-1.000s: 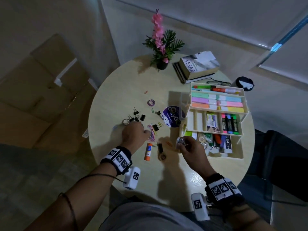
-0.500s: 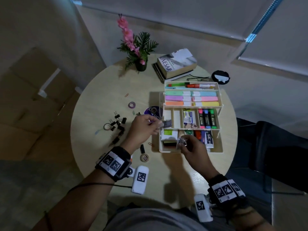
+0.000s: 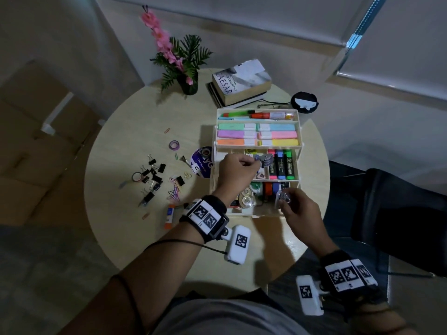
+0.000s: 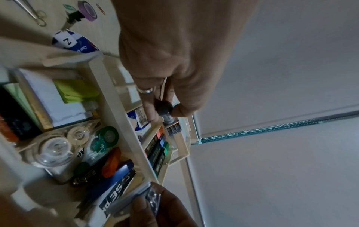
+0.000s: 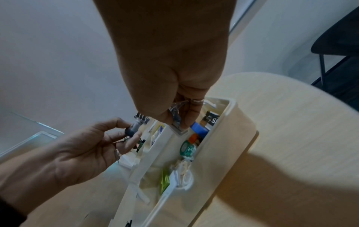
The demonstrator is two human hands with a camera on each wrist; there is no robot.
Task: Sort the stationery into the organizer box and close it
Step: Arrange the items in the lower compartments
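Left hand (image 3: 238,171): has moved from the box's left edge over the middle tier of the organizer box (image 3: 257,215), fingers pinching a small grey clip (image 3: 266,161).
Right hand (image 3: 301,213): still at the lower tier, fingers gripping a clear case (image 3: 281,198).

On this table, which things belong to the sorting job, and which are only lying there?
Belong to the job:
- organizer box, open
- small stamp-like item, pinched by left hand
- small clear packet, held by right hand
- binder clips
- paper clips
- glue stick
- purple tape roll

Only lying there:
- books
- potted flowers
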